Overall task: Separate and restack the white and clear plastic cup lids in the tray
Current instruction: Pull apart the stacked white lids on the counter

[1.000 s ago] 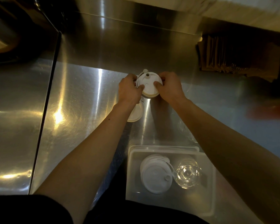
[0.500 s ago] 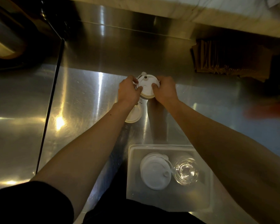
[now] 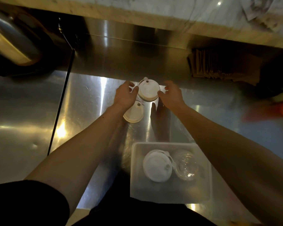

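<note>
Nothing readable is showing anywhere: no writing, label, brand, number or sign. The white lids (image 3: pixel 148 90) at the far centre, the tray (image 3: pixel 170 145) at the near right and the brown paper stack (image 3: pixel 219 66) at the far right are showing only plain or blurred surfaces.

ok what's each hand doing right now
Left hand: gripping the left side of the white lid stack.
Right hand: pinching the same stack's right edge.
</note>
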`<action>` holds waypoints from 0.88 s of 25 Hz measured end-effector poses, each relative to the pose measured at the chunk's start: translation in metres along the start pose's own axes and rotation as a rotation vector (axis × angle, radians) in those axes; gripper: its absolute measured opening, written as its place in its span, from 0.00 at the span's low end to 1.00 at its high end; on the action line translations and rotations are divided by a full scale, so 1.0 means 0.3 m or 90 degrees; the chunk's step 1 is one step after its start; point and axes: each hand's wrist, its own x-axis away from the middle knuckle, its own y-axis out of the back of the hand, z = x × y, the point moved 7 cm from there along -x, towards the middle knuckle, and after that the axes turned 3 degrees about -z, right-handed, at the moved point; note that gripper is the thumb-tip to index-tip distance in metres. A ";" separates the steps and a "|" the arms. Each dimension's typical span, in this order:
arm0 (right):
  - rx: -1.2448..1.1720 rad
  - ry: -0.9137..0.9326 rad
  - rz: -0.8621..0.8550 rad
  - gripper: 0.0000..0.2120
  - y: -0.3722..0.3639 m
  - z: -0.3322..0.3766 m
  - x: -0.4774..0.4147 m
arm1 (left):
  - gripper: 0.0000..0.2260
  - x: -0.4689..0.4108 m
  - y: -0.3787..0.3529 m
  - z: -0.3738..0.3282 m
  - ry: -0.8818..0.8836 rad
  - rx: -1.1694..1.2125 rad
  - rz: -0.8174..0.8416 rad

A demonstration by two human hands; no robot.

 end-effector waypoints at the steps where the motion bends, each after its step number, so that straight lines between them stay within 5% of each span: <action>1: -0.007 0.003 -0.003 0.25 0.009 0.003 0.015 | 0.16 0.011 0.019 0.007 0.000 0.004 -0.007; 12: -0.036 0.055 0.005 0.23 -0.003 0.082 0.196 | 0.16 0.157 0.168 0.096 -0.022 0.033 -0.093; 22: 0.049 -0.045 0.107 0.22 -0.133 0.023 0.241 | 0.18 0.168 0.110 0.157 0.004 0.027 -0.045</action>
